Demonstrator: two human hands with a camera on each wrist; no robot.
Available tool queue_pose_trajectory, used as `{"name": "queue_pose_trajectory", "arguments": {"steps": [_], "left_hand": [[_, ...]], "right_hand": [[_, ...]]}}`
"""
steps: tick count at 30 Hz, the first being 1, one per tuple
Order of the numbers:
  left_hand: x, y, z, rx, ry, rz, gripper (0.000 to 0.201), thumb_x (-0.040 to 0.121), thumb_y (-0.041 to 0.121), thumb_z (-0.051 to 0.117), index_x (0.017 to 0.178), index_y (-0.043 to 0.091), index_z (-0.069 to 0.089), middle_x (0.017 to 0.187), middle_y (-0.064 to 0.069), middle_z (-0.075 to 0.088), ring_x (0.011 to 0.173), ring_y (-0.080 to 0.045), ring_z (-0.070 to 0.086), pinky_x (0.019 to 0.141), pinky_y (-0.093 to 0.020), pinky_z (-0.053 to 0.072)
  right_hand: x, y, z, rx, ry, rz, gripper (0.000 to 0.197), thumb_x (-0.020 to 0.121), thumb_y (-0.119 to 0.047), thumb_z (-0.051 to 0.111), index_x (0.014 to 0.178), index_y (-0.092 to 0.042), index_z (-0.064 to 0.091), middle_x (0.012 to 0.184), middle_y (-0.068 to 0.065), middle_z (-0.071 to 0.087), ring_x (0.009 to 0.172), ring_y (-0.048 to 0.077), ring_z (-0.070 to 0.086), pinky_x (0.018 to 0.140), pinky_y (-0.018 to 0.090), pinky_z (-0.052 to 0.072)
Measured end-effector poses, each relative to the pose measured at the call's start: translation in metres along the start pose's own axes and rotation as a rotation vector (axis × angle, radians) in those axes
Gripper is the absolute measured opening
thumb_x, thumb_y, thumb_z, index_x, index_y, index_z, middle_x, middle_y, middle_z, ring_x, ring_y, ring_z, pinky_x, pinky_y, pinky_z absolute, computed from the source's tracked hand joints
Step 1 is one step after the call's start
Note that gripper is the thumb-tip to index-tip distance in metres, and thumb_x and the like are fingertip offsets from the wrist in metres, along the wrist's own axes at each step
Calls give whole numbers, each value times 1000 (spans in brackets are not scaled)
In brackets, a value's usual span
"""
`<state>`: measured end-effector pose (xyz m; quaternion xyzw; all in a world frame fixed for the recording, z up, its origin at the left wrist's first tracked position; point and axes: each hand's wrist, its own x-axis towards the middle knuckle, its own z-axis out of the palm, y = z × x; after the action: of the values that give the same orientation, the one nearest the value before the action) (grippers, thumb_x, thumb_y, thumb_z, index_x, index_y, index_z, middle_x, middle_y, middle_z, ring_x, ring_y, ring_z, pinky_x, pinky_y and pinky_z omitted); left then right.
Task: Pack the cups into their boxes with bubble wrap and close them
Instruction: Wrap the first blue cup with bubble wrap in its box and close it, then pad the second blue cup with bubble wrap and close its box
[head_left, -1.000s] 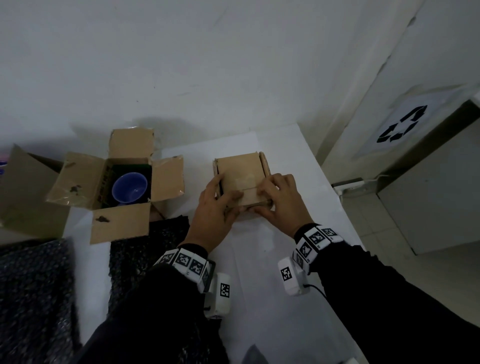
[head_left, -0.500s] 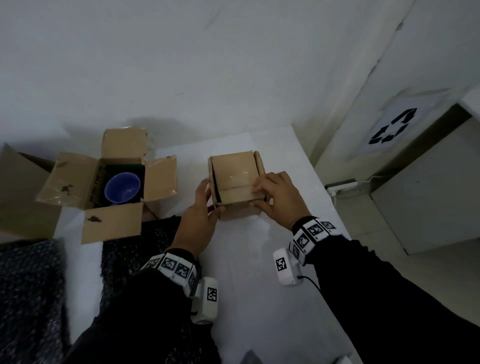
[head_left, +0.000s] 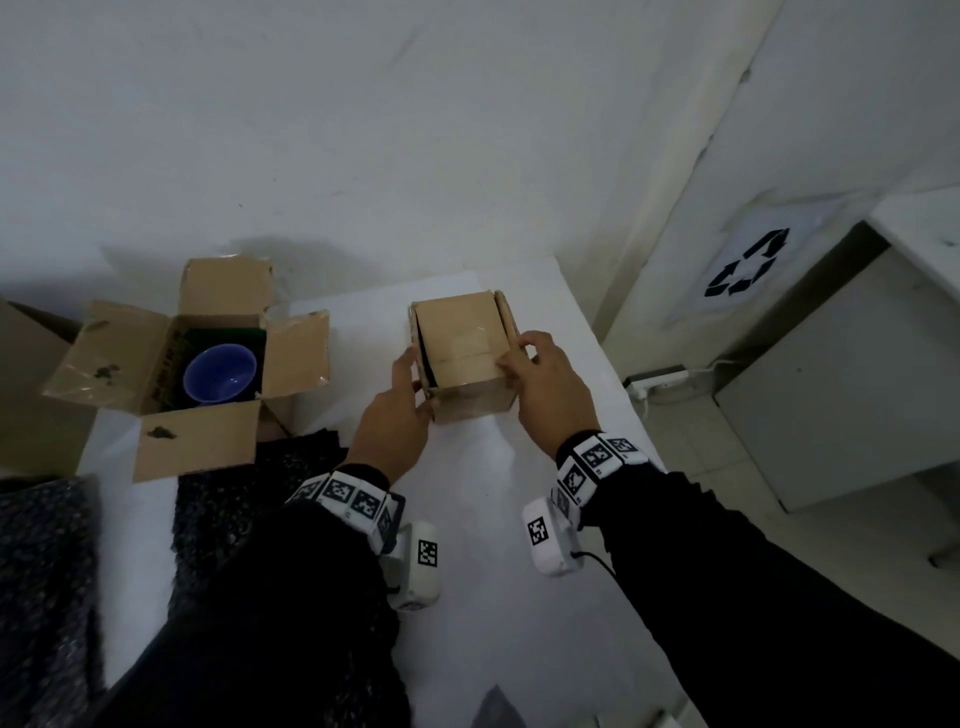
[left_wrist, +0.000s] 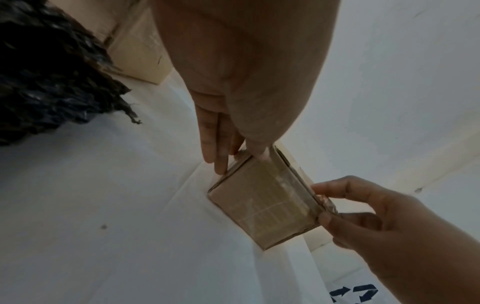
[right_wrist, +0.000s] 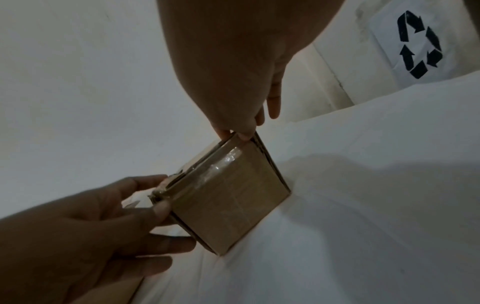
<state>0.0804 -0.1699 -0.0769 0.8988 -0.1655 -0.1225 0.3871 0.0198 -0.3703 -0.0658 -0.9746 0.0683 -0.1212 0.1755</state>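
Observation:
A small brown cardboard box (head_left: 462, 358) stands on the white table (head_left: 493, 597) with its top flaps folded down and a dark gap along its left side. My left hand (head_left: 410, 384) holds its left edge, thumb on the near top corner (left_wrist: 241, 162). My right hand (head_left: 511, 358) pinches the right top edge between thumb and fingers (right_wrist: 236, 133). Clear tape shines on the box (right_wrist: 233, 197). To the left an open box (head_left: 197, 447) has its flaps spread and holds a blue cup (head_left: 221, 371).
Dark bubble wrap (head_left: 234, 499) lies in front of the open box, with more at the far left (head_left: 47, 571). A bigger cardboard box (head_left: 26, 395) stands at the left edge. Right of the table's edge are floor, a power strip (head_left: 654, 382) and a white cabinet (head_left: 841, 374).
Both hands slid off the top of the small box: the left one to its left side, the right one to its right edge. The top flaps now lie uncovered.

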Motion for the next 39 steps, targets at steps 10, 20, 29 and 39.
{"name": "queue_pose_trajectory", "arguments": {"steps": [10,20,29,39], "left_hand": [[-80,-14,-50,151,-83,4,40,91,28,64,130,23,56,120,1,66,96,-14,64,91,-35,52],[-134,-88,-147,237,15,-143,20,93,27,61,112,23,64,106,1,69,93,-14,62,82,-26,47],[-164,-155,-157,306,-298,-33,64,90,47,60,145,28,33,147,1,30,130,-20,42,107,-32,39],[-162,-179,-148,123,-200,-24,118,61,86,61,152,28,14,151,3,36,137,-17,37,112,-42,37]], "right_hand": [[-19,-49,-12,-10,12,-51,50,79,-13,55,128,-18,53,137,12,45,118,36,42,88,47,47],[-53,-182,32,54,-576,-370,60,84,-43,64,139,-28,45,138,8,45,126,34,36,99,52,39],[-89,-236,80,-278,-660,-275,64,81,-53,67,135,-23,50,147,6,37,141,31,18,113,64,3],[-65,-235,59,565,-172,34,32,71,-16,81,74,-21,49,81,-4,48,73,12,49,65,23,37]]}}
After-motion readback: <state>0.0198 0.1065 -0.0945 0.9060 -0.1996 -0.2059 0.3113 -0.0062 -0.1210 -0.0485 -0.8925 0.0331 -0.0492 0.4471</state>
